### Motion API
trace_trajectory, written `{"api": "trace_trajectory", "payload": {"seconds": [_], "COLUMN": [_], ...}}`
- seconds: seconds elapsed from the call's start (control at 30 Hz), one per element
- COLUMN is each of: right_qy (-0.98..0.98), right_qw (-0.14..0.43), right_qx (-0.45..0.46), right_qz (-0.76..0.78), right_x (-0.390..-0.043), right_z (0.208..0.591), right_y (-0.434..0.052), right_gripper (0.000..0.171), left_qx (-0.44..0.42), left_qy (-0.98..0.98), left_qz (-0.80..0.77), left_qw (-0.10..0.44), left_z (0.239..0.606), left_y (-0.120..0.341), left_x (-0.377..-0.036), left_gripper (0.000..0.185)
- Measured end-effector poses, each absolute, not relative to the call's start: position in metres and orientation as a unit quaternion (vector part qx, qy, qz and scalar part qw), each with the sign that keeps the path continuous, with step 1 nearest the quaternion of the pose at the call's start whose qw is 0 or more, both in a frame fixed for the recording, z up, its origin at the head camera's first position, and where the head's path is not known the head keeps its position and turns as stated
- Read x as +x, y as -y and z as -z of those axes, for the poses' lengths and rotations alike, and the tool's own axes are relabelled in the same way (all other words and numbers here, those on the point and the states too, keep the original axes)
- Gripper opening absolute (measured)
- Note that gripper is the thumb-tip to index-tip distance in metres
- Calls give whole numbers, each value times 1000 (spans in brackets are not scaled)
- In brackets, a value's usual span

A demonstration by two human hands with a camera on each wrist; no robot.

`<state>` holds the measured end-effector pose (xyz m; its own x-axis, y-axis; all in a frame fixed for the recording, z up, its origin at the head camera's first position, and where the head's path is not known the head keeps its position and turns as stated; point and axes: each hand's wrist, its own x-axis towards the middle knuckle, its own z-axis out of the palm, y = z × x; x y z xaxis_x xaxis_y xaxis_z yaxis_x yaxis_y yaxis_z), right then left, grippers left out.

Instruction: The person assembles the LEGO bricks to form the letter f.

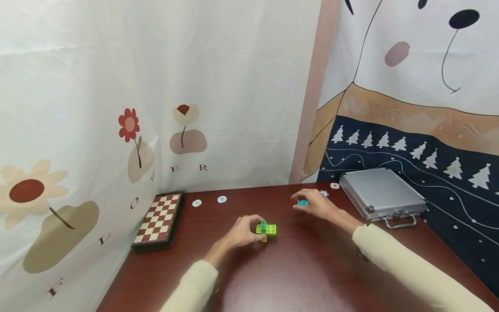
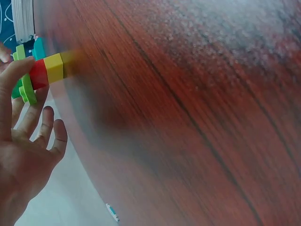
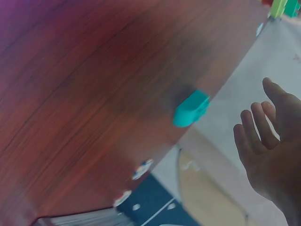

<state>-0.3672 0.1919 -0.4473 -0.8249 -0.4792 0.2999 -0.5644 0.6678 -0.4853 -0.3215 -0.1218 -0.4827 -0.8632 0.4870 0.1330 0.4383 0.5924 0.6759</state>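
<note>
Between thumb and fingers, my left hand (image 1: 242,231) pinches a small stack of toy building bricks (image 1: 271,229). The stack has a lime-green studded plate with a darker green brick on top. In the left wrist view, a red brick (image 2: 39,74) and a yellow brick (image 2: 54,68) sit on the plate's other side. A turquoise brick (image 1: 302,202) rests on the table near the fingertips of my right hand (image 1: 315,203). The right wrist view shows that turquoise brick (image 3: 191,109) apart from my right hand (image 3: 270,136), whose fingers are relaxed and hold nothing.
A checkered board box (image 1: 159,219) lies at the table's left edge. Several poker chips lie along the back, such as a white chip (image 1: 196,203). A silver case (image 1: 383,190) stands at the back right. Printed curtains (image 1: 241,108) hang behind the dark red table (image 1: 296,268).
</note>
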Motion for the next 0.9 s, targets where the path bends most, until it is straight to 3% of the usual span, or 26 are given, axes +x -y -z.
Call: {"api": "trace_trajectory", "payload": {"seconds": [0.23, 0.9], "right_qy": [931, 940], "right_qw": [94, 37], "right_qx": [253, 221], "right_qz": [-247, -257], "right_x": [-384, -406], "right_z": [459, 485], "right_y": [-214, -220], "right_gripper": [32, 44], "left_qx": [257, 241], "left_qy": [-890, -886], "left_qz": [-375, -397], "left_qw": [25, 4], "left_z": [480, 480], "left_y": [125, 122], "left_x": [-321, -323], "left_gripper": [46, 39]}}
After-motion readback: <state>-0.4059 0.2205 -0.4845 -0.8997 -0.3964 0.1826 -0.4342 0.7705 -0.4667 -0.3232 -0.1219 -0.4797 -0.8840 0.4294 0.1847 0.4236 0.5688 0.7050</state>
